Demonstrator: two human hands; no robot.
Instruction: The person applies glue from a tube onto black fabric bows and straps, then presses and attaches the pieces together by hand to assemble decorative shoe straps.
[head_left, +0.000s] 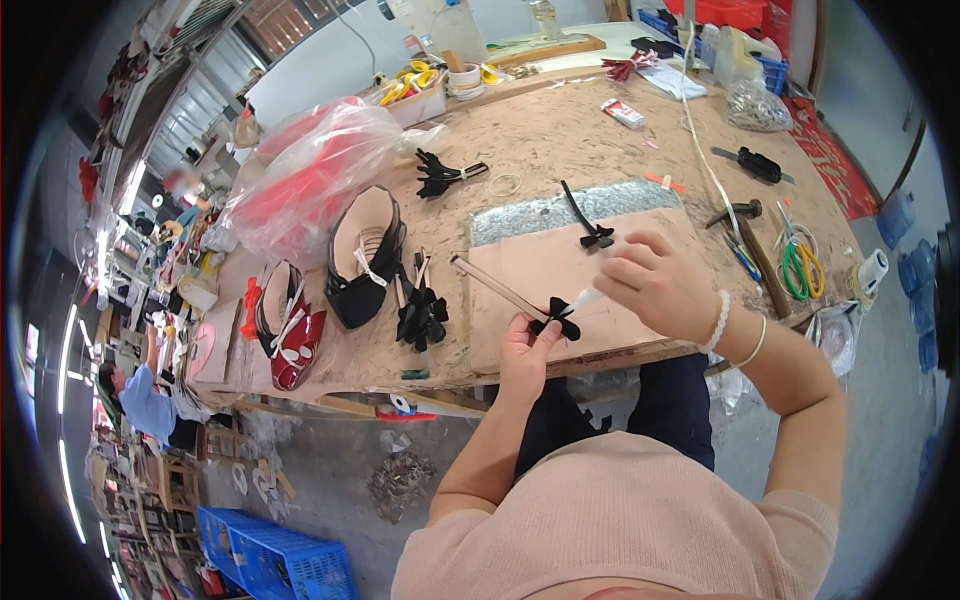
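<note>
My left hand point(526, 358) pinches a black fabric bow point(567, 326) whose long pale-and-dark strap point(497, 283) points up and left over a beige board point(640, 312). My right hand point(648, 285) is closed around a small white squeeze bottle, mostly hidden by the fingers. Its pointed white nozzle point(587, 298) reaches down to the bow, touching it or very close. A second black bow point(596, 240) with a dark strap lies beyond, at the board's far part. Left of the board sits a bunch of black bows point(421, 318).
Black shoe uppers point(357, 303) and a red shiny one point(300, 352) lie left, before a plastic-wrapped red bundle point(310, 175). On the right are a hammer point(745, 210), green-and-yellow-handled scissors point(797, 268) and a thread spool point(872, 268). A blue crate point(285, 560) stands on the floor.
</note>
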